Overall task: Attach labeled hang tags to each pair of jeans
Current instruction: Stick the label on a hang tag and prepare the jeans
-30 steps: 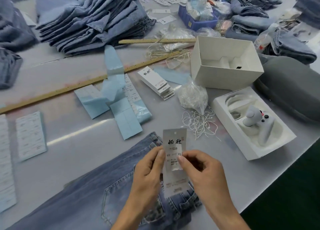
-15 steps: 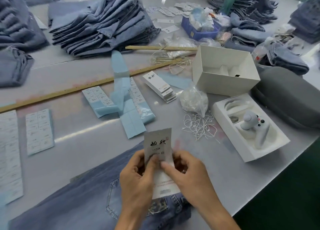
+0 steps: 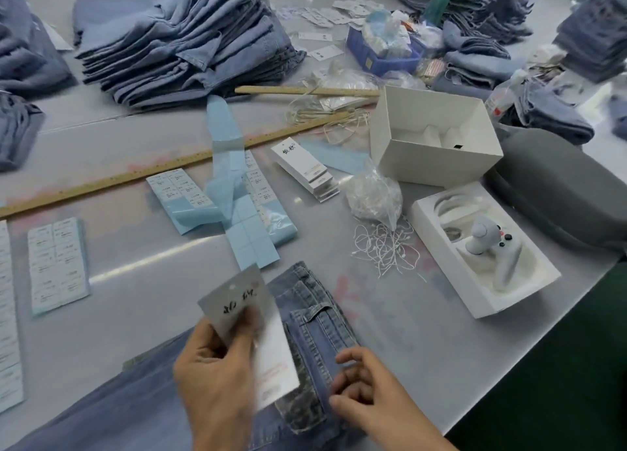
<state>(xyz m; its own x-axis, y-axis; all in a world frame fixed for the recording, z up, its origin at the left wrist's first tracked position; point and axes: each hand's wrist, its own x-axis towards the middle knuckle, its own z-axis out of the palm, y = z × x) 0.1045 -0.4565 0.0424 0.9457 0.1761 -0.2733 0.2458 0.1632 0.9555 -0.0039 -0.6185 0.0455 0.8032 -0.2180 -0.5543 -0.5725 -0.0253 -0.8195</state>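
Grey table [image 3: 112, 315]: work surface running the full width, carrying all items below.

Stacked jeans [image 3: 183, 40]: tall folded pile at far centre-left; further denim piles at the far left and far right edges.

Jeans [image 3: 315, 335]: one pair lying flat at the near edge, waistband and belt loop toward the centre, beneath both hands.

Grey case [image 3: 563, 196]: rounded and closed, at the right edge.

Wooden ruler [image 3: 163, 165]: long, lying diagonally from the left edge toward centre; a second, shorter one lies beyond it.

White box [image 3: 437, 135]: open, right of centre, just far of the white tray [image 3: 444, 257], which holds a pale controller [image 3: 488, 243].

Blue bin [image 3: 380, 57]: far centre-right, filled with packets.

Label sheets [image 3: 57, 264]: pale blue backing with white stickers, at left; more strips, partly peeled, at centre.

Hang tag [image 3: 244, 301]: white card with black characters and a punched hole at the top, tilted and motion-blurred, over the jeans near centre, gripped by the left hand [image 3: 213, 379] between thumb and fingers.

Right hand [image 3: 369, 393]: fingers loosely curled over the denim beside the tag's lower corner; whether it pinches anything cannot be told.

Tag stack [image 3: 305, 169]: white cards fanned at centre.

String bag [image 3: 373, 196]: clear plastic, with loose white strings [image 3: 383, 243] just near of it.
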